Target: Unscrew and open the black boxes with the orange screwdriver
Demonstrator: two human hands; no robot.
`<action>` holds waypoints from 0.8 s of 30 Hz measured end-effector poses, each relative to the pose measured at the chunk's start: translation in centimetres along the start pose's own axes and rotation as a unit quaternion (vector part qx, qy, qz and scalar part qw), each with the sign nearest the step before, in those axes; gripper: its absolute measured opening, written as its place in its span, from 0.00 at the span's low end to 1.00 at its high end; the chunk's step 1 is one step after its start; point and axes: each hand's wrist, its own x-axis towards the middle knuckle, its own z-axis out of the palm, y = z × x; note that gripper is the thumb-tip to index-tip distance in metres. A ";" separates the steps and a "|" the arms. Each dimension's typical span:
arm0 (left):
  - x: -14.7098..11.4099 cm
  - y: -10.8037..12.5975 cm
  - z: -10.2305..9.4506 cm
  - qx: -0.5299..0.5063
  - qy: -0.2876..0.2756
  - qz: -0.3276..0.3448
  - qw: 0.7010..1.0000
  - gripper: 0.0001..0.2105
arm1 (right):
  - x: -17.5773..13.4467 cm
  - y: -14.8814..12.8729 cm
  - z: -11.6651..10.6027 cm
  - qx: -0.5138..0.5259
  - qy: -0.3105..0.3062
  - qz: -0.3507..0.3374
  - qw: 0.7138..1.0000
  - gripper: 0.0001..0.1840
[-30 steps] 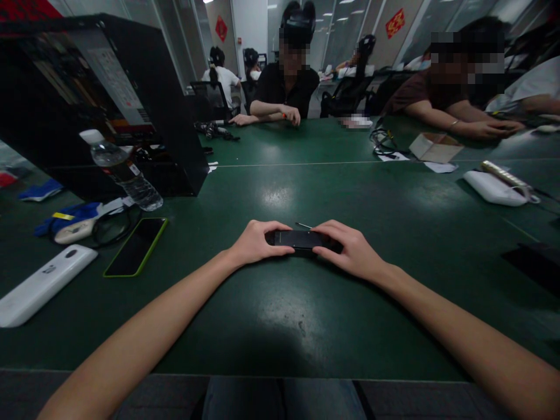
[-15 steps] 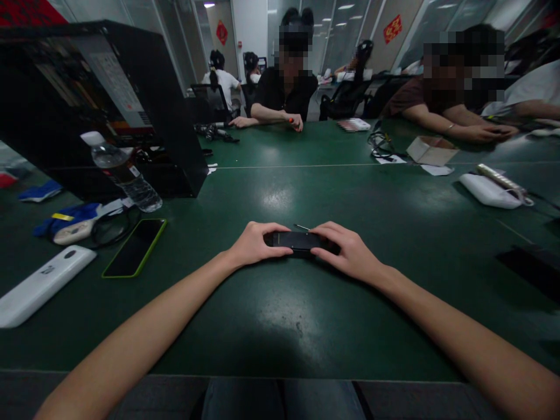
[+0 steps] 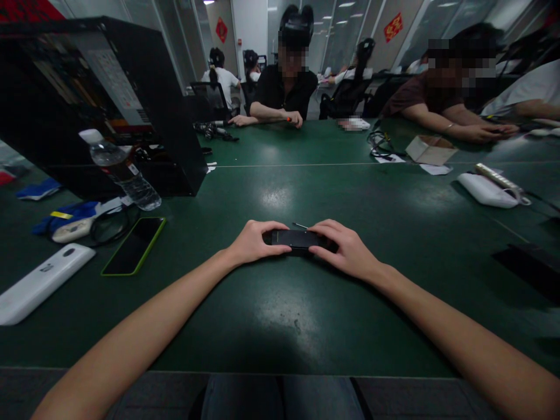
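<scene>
A small black oblong case (image 3: 297, 239) rests low on the green table (image 3: 280, 303) in the middle of the view. My left hand (image 3: 259, 242) is closed on its left end, with the thumb along the near side and the fingers along the far side. At the other end my right hand (image 3: 343, 245) grips it in the same way, hiding that end. A thin metal rod (image 3: 300, 226), like a small screwdriver shaft, shows just behind the case by my right fingertips; I cannot tell whether those fingers hold it.
To the left are a green-edged phone (image 3: 135, 246), a white oblong device (image 3: 44, 283), a plastic bottle (image 3: 125, 172) and a black computer case (image 3: 168, 116). Rightward lie a white pouch-like thing (image 3: 485, 189), a small open box (image 3: 431, 150) and a black object (image 3: 531, 268). People sit across the table.
Both hands keep their hold on the black case with almost no movement. The whole view has shifted very slightly.
</scene>
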 end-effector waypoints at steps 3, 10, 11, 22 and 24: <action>0.0 0.0 0.0 0.001 -0.002 -0.001 1.000 0.21 | 0.0 0.0 0.0 0.003 -0.003 0.003 1.000 0.20; 0.0 0.2 -0.1 0.002 -0.003 0.004 1.000 0.21 | -0.1 0.0 0.0 0.004 -0.010 0.005 1.000 0.20; 0.0 0.3 -0.1 0.003 -0.003 0.004 1.000 0.21 | -0.1 0.0 0.0 0.003 -0.010 0.005 1.000 0.20; 0.0 0.0 0.0 0.010 0.002 0.013 1.000 0.20 | -0.1 0.1 0.0 0.006 -0.009 0.004 1.000 0.20; 0.0 0.0 0.0 0.008 0.004 0.018 1.000 0.20 | -0.1 0.1 0.0 0.006 -0.005 -0.001 1.000 0.20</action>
